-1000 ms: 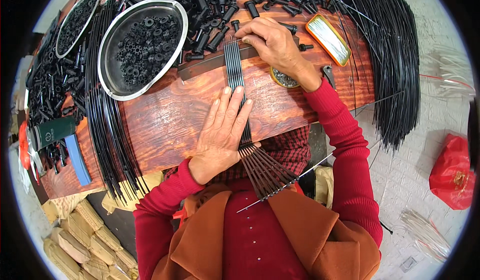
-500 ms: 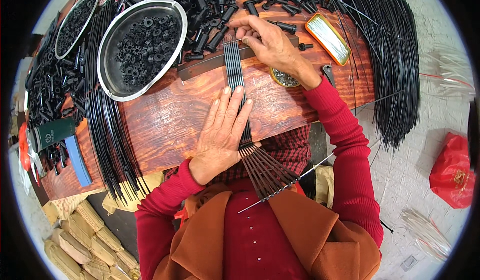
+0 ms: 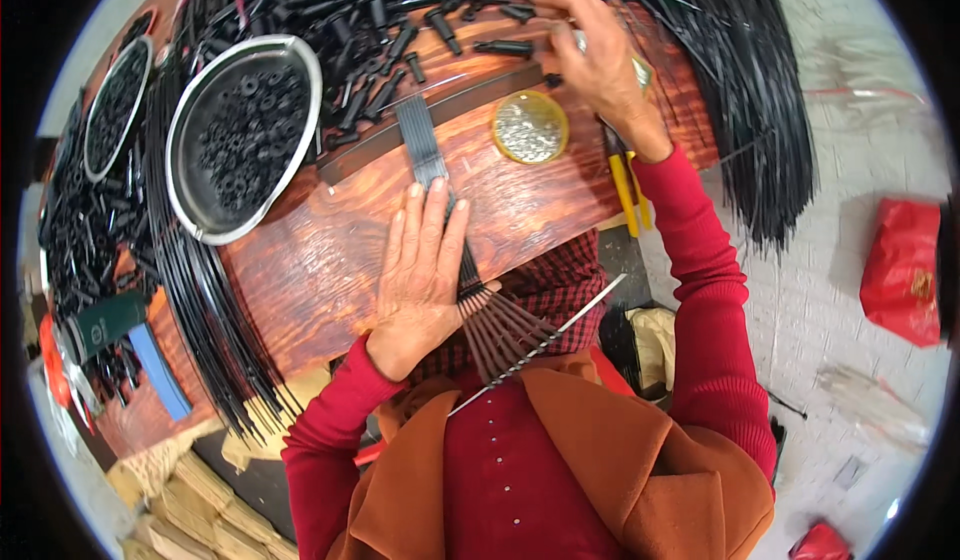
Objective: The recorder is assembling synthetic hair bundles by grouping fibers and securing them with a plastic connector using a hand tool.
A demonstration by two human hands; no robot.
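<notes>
The left hand (image 3: 420, 270) lies flat, fingers spread, pinning a row of thin dark metal rods (image 3: 425, 150) to the reddish, grainy wooden table (image 3: 330, 260); their near ends fan out over the person's lap. The right hand (image 3: 595, 60) pinches something small among the loose black plastic tubes (image 3: 400, 30) at the far edge; what it holds I cannot tell. The work looks only partly done: the rods are lined up but bare-tipped. A shallow steel bowl of black rings (image 3: 240, 135), a round tin of silvery bits (image 3: 530, 127) and long black strands (image 3: 740, 90) wait around.
</notes>
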